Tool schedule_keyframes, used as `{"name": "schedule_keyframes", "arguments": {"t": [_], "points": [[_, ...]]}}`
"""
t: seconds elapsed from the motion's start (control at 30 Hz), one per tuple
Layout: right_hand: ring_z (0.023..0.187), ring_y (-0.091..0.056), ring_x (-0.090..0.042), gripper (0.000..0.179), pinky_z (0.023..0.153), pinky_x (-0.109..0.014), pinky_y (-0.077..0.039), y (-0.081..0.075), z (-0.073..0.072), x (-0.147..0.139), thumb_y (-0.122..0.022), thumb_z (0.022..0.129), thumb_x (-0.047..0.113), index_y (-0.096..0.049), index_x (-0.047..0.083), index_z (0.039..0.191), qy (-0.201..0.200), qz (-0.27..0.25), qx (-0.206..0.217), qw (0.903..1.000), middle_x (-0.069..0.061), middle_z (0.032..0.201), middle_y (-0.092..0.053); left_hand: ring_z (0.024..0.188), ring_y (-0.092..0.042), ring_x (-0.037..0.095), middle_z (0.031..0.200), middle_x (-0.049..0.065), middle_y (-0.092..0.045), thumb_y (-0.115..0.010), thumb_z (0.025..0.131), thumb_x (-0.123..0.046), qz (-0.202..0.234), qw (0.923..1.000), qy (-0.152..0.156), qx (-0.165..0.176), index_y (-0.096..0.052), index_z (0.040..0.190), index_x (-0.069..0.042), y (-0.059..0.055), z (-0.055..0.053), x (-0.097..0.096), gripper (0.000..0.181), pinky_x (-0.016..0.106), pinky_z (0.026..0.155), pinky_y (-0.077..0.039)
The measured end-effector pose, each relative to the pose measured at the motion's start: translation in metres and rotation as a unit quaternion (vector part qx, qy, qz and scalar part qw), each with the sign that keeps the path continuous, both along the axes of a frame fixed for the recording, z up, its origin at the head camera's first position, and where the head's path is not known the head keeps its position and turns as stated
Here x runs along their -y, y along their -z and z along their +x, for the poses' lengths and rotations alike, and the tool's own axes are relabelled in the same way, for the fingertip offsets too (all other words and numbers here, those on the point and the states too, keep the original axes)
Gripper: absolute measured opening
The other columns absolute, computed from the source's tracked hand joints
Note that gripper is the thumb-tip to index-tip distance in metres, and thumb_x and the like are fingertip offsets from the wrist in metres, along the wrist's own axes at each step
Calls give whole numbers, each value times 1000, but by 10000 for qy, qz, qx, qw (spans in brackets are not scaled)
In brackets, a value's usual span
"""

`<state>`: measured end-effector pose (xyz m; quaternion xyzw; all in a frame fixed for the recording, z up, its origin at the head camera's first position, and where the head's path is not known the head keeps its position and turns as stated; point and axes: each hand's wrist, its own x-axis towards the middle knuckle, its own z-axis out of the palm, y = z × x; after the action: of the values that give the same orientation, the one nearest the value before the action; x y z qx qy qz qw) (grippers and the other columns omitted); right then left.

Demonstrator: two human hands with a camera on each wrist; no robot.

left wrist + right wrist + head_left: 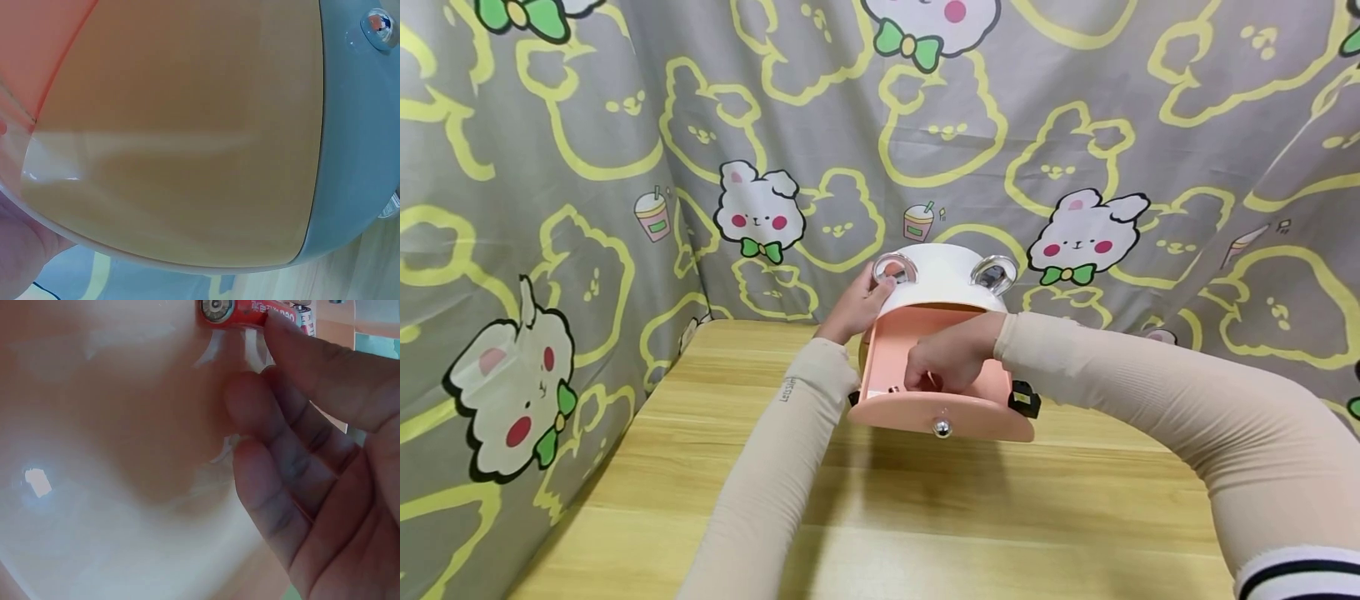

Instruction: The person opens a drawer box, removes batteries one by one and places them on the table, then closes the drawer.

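Note:
A rounded storage box (951,275) with a white top and two clear ears stands on the table. Its pink drawer (917,412), with a silver knob (942,428), is pulled out. My left hand (857,304) holds the box by its left side, thumb up near the left ear. Inside the drawer is my right hand (951,354), fingers curled downward. In the right wrist view its thumb presses on a red battery (247,314); the index finger is hidden behind the thumb. Another battery (305,319) lies just past the red one.
The wooden table (985,517) stretches in front of the box. A grey patterned curtain (835,125) hangs close behind and along the left. Black parts (1024,400) stick out beside the drawer front. A beige inner surface (187,94) fills most of the left wrist view.

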<state>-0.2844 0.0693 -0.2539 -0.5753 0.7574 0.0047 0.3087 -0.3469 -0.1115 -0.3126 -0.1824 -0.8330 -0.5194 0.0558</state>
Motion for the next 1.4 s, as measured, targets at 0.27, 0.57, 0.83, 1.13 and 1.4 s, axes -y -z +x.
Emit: {"name": "schedule_keyframes", "arguments": {"t": [0.27, 0.57, 0.83, 1.13, 1.4], "points": [[67, -49, -3, 32, 63, -18, -46, 2, -1, -1, -66, 78, -15, -69, 17, 82, 27, -94, 142, 9999, 14, 73, -58, 112, -49, 24, 128, 14, -53, -44, 103, -35, 33, 10000, -2, -43, -46, 127, -11, 1, 0, -1, 33, 41, 100, -39], [73, -52, -8, 33, 66, -19, -46, 1, -1, 0, -64, 79, -14, -65, 17, 90, 100, -133, 191, 9997, 12, 79, -56, 110, -52, 26, 125, 17, -56, -44, 103, -31, 109, 9999, 83, -82, -46, 129, -10, -1, -1, -1, 33, 40, 98, -41], [69, -51, -2, 17, 66, -19, -47, 1, -4, -1, -69, 86, -1, -71, 17, 86, 138, -239, 344, 9990, 13, 75, -59, 109, -53, 25, 123, 17, -56, -44, 104, -29, 152, 9997, 148, -107, -45, 130, -8, -2, -1, 0, 33, 39, 97, -41], [70, -51, -4, 27, 65, -19, -46, 5, -5, -3, -67, 81, -10, -70, 17, 82, -36, -306, 276, 9991, 13, 73, -59, 109, -53, 25, 123, 16, -56, -44, 104, -30, 182, 9997, 141, -30, -46, 129, -9, 0, 0, 0, 33, 40, 97, -41], [71, -51, -7, 36, 65, -19, -46, 8, -4, -2, -60, 76, -17, -67, 16, 87, 29, -460, 489, 9977, 13, 76, -56, 111, -52, 25, 125, 17, -56, -45, 104, -28, 179, 9997, 151, -113, -46, 130, -9, 1, -2, 0, 33, 40, 99, -40]]}}
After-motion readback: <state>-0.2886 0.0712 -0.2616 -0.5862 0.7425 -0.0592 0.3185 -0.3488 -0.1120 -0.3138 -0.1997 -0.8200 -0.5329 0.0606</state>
